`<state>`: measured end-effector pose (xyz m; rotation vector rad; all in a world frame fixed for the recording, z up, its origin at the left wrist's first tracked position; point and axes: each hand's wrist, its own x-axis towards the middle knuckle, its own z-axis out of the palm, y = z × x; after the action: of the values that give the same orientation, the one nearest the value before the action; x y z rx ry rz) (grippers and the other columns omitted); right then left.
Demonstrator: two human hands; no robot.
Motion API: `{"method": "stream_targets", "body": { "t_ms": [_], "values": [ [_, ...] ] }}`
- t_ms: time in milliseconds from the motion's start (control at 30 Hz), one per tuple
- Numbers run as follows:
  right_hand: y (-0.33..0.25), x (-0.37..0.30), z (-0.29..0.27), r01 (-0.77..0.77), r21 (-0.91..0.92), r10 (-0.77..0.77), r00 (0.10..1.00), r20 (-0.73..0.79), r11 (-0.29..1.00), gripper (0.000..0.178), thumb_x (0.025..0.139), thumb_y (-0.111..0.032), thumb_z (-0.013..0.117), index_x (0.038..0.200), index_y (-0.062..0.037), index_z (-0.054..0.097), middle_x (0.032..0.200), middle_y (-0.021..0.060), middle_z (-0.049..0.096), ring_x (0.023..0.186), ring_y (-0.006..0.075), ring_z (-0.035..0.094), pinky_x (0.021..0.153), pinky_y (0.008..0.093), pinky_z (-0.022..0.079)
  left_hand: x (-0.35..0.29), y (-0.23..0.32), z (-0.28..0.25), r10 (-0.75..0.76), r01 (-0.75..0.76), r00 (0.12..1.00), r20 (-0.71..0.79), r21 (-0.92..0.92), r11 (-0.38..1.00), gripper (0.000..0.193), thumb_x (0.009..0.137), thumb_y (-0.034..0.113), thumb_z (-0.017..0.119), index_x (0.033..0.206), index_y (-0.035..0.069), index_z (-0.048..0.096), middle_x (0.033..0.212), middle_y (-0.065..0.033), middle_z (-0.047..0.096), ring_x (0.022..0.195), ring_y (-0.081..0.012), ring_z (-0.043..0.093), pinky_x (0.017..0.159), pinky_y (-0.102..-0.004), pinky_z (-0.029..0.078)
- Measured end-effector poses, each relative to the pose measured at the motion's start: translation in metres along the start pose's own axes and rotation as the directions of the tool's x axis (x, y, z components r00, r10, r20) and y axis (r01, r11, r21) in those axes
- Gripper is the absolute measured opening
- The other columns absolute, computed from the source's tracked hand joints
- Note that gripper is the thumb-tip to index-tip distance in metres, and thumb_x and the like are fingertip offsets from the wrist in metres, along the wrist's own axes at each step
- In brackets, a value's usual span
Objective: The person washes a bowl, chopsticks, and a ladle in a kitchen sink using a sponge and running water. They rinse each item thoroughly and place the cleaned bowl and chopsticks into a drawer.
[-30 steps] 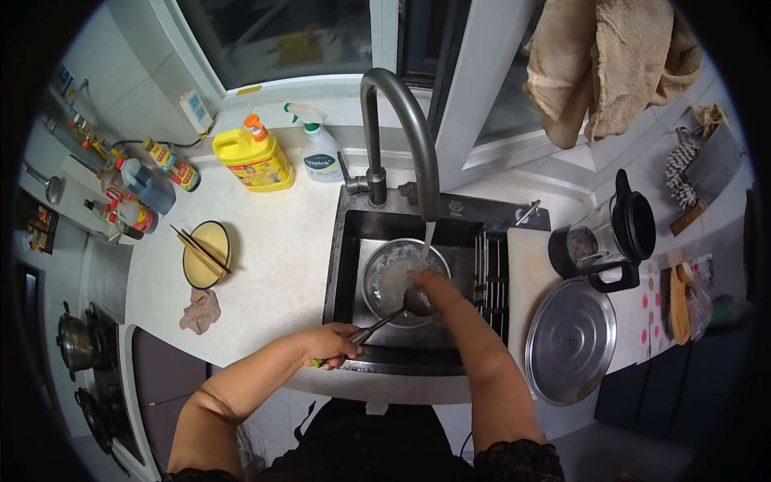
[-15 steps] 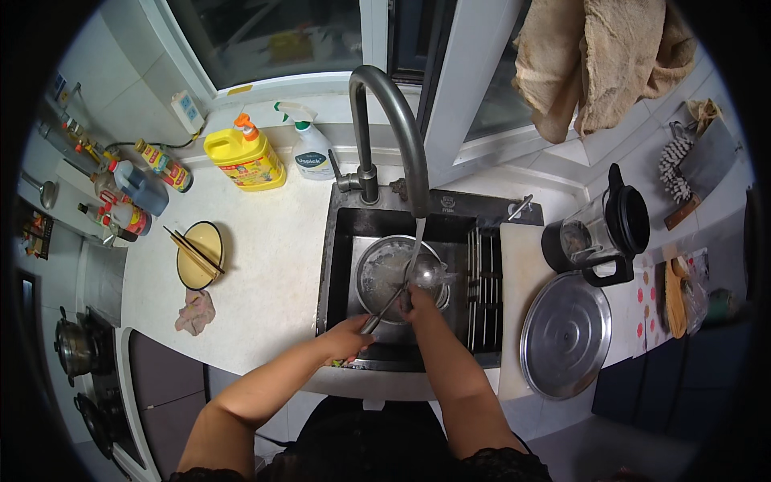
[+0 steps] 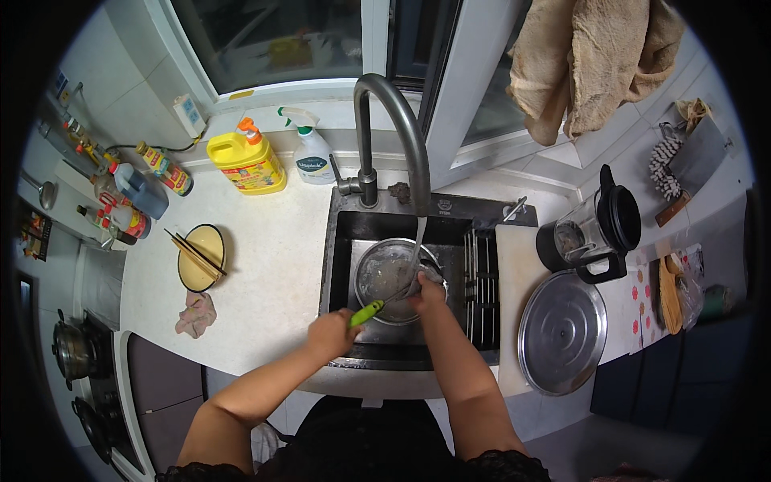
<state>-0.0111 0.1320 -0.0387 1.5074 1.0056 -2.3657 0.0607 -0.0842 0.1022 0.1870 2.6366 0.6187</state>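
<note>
My left hand [image 3: 331, 334] is closed round the bright green handle of a ladle [image 3: 366, 313], over the near part of the dark sink [image 3: 345, 350]. From the handle a thin metal shaft runs up and right to my right hand [image 3: 430, 291]. That hand's fingers are closed about the ladle's head, which is mostly hidden by them and the water. A stream falls from the grey gooseneck faucet [image 3: 391, 83] onto this spot. Below both hands a round metal pot [image 3: 361, 283] sits in the basin with cloudy water inside.
Left on the counter are a cream bowl [image 3: 186, 255] with chopsticks [image 3: 197, 255] across it and a crumpled pink cloth [image 3: 196, 315]. Behind stand a yellow jug [image 3: 250, 167] and a spray bottle [image 3: 313, 153]. Rightward lie a drying rack [image 3: 482, 289], a metal lid [image 3: 562, 333] and a blender jug [image 3: 574, 237].
The ladle has turned over, so its shiny round head no longer faces up. Its green handle now shows beyond my left hand, which has shifted slightly left. My right hand has risen a little.
</note>
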Motion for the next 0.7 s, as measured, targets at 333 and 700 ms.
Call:
{"method": "stream_targets", "body": {
  "t_ms": [333, 700],
  "values": [
    [0.016, -0.031, -0.003, -0.291, -0.04, 0.287, 0.896, 0.34, 0.956, 0.03, 0.085, -0.015, 0.058, 0.113, -0.0076, 0.051, 0.114, 0.0108, 0.054, 0.107, 0.0308, 0.052, 0.09, 0.0532, 0.042, 0.029, -0.008, 0.005, 0.624, -0.488, 0.694, -0.36, 0.401, 0.775, 0.033, 0.069, 0.013, 0.064, 0.102, 0.008, 0.064, 0.074, -0.0039, 0.057, 0.066, -0.0228, 0.057, 0.053, -0.0338, 0.048],
    [-0.026, 0.005, -0.063, 0.023, -0.401, -0.014, 1.0, 0.026, 0.916, 0.027, 0.086, -0.007, 0.042, 0.111, -0.01, 0.051, 0.1, 0.0151, 0.058, 0.084, 0.0327, 0.062, 0.067, 0.0483, 0.055, 0.012, -0.032, -0.02, 0.235, -0.278, 0.922, -0.306, -0.104, 0.955, 0.031, 0.068, 0.02, 0.075, 0.094, 0.004, 0.068, 0.075, -0.0149, 0.064, 0.064, -0.0287, 0.061, 0.061, -0.0352, 0.05]
  ]
}}
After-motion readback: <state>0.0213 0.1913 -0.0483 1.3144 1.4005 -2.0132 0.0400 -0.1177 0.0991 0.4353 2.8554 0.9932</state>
